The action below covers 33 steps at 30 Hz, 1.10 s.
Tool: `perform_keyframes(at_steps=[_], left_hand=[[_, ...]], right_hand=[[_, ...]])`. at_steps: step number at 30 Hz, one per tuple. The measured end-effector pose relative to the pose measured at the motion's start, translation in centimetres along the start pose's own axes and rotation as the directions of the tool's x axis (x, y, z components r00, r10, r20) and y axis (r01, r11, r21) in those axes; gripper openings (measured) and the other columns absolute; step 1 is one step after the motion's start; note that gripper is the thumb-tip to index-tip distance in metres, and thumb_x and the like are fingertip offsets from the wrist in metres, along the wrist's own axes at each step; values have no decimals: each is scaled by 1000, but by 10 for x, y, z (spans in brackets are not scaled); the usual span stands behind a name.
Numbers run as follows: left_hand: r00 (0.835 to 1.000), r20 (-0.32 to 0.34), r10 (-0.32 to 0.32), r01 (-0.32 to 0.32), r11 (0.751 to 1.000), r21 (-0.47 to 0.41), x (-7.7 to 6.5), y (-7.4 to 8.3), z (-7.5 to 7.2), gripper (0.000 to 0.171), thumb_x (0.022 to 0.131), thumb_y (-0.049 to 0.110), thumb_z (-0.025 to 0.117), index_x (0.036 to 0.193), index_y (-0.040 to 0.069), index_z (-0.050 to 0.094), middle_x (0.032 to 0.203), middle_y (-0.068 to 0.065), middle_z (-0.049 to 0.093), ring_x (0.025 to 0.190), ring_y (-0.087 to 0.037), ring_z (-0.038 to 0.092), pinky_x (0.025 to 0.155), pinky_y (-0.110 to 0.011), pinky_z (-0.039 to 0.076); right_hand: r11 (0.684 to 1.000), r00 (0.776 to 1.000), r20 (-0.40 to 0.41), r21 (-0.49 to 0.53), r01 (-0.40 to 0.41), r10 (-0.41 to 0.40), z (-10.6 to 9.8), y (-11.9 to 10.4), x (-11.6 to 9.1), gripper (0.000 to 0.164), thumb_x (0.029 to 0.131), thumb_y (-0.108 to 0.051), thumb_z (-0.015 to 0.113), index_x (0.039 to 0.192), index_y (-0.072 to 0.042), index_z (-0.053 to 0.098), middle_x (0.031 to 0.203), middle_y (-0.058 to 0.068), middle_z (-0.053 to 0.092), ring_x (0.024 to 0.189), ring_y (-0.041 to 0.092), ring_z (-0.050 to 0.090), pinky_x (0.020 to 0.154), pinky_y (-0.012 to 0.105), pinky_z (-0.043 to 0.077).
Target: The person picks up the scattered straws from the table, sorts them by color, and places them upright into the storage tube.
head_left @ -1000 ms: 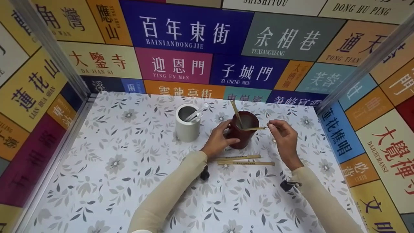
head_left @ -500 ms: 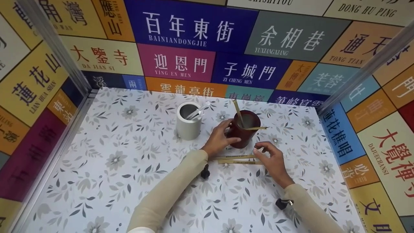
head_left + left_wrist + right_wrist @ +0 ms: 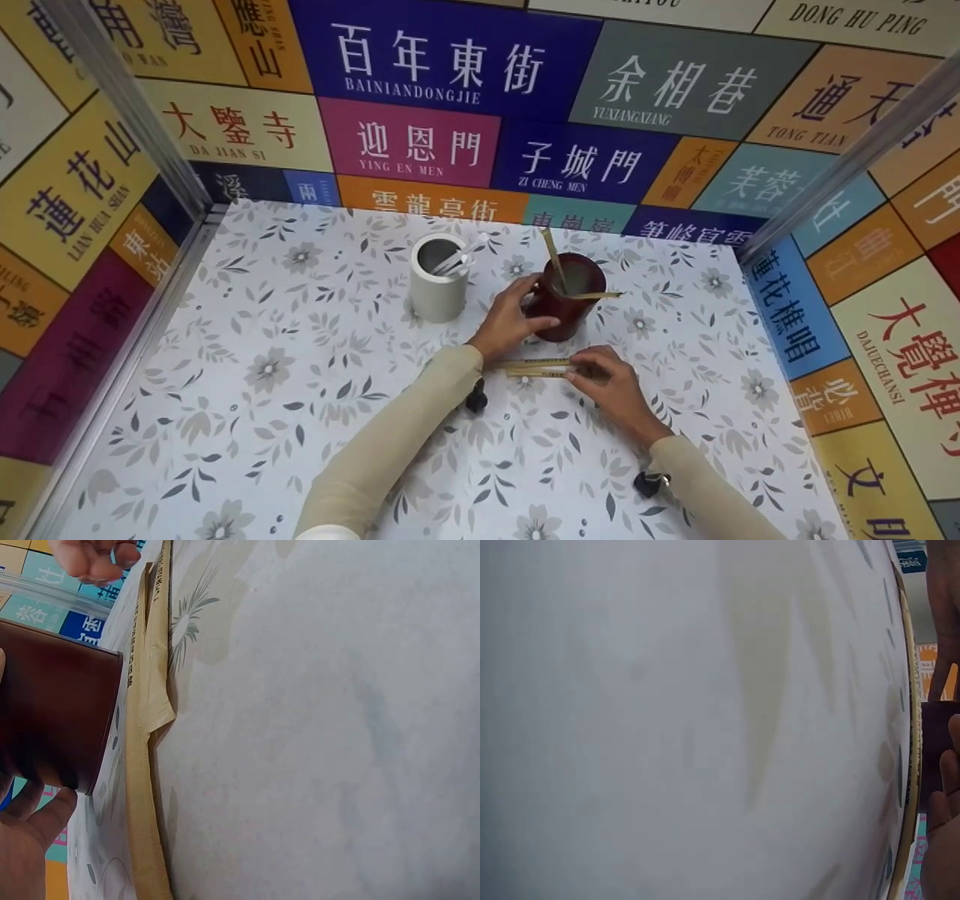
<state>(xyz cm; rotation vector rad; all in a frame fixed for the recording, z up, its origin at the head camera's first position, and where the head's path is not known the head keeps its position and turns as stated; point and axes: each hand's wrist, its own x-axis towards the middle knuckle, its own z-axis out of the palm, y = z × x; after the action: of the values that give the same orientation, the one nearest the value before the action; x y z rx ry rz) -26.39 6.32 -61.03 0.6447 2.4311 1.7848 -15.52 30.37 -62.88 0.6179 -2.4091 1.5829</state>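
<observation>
Plainly, in the head view, the left hand curls thumb and fingers about the dark red cup, which has two upright strips leaning in its mouth. The right hand bends over the right ends of two loose strips, lying just in front of the cup.

In the left wrist view, the loose strips overlap but fork apart towards the right hand; that fork looks the best place to single one out with light fingertips.

In the right wrist view, fingers bend at the edge; I cannot tell whether they pinch anything.
</observation>
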Motion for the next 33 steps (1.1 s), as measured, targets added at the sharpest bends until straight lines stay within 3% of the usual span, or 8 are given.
perform_keyframes(at_steps=[6, 12, 19, 27, 33], left_hand=[[1000, -4, -3, 3, 1000, -19, 0, -2, 0, 83, 94, 30, 92, 165, 18, 50, 160, -1, 57, 142, -14, 59, 120, -35, 50], [1000, -2, -9, 9, 999, -35, 0, -1, 1, 84, 94, 28, 92, 166, 17, 50, 160, -1, 57, 143, -13, 58, 119, -31, 49], [1000, -7, -21, 21, 999, -29, 0, 0, 1, 85, 94, 27, 92, 166, 17, 49, 161, -1, 56, 143, -14, 58, 120, -32, 48], [999, 0, -34, 34, 998, -59, -1, 0, 1, 88, 95, 27, 91, 169, 15, 45, 160, -6, 56, 144, -24, 59, 115, -32, 53], [1000, 0, -23, 23, 998, -58, -1, -3, 1, 87, 95, 25, 91, 169, 14, 45, 159, -7, 56, 145, -26, 59, 112, -29, 55]], right_hand=[[995, 996, -18, -33, 92, -92, 2, -14, 4, 28, 80, 20, 87, 106, 12, 78, 102, 29, 72, 98, 43, 60, 86, 29, 55], [984, 990, 12, -115, 139, -138, -1, 11, 2, 32, 76, 16, 92, 104, 5, 81, 101, 21, 77, 104, 42, 59, 101, 19, 43], [958, 978, 97, -206, 199, -182, 0, 26, -2, 32, 83, 2, 94, 112, -7, 85, 111, 7, 79, 113, 33, 59, 105, 31, 39], [927, 966, 129, -277, 253, -225, 2, 27, -1, 24, 87, 1, 91, 108, -9, 84, 112, 8, 76, 113, 33, 58, 100, 48, 37], [914, 960, 133, -298, 276, -247, 2, 28, -1, 21, 87, 3, 89, 101, -11, 84, 108, 6, 75, 110, 32, 58, 96, 50, 38]])
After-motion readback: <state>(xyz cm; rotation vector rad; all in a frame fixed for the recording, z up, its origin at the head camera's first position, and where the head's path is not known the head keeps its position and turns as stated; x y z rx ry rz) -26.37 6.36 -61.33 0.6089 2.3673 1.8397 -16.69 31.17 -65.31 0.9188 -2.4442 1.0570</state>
